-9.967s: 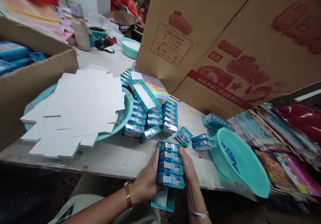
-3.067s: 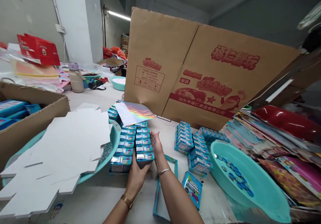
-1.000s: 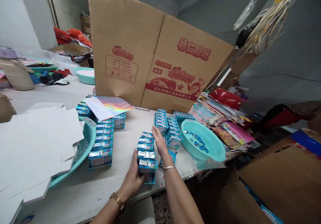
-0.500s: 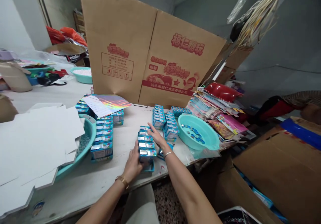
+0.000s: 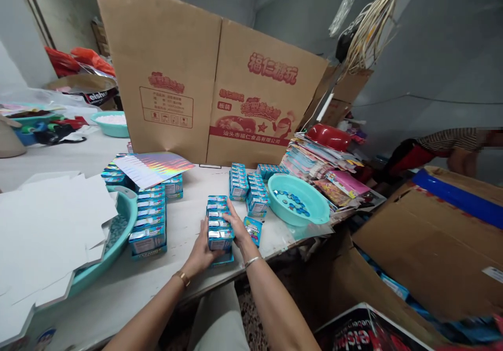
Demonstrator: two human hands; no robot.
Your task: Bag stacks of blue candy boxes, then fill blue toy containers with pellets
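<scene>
A row of small blue boxes [image 5: 220,236] stands at the table's front edge, set in a shallow blue tray [image 5: 223,260]. My left hand [image 5: 201,251] is pressed along the row's left side, its fingers curling round the near end. From the right, my right hand [image 5: 237,225] grips the same row, fingers lying along its side and a fingertip over the top. Some fingers are hidden by the boxes. A flat blue printed card or box [image 5: 252,230] lies just right of my right hand.
More blue box rows stand left [image 5: 148,228] and right [image 5: 257,196]. A turquoise basin [image 5: 320,212] holds blue discs; another basin [image 5: 131,212] is partly covered by white card sheets [image 5: 51,225]. A tall carton [image 5: 165,52] stands behind. At far right, a person bends over.
My view has turned right, so things appear further left. The right hand has come down from the row's far end to its right side, and the flat blue piece now shows more.
</scene>
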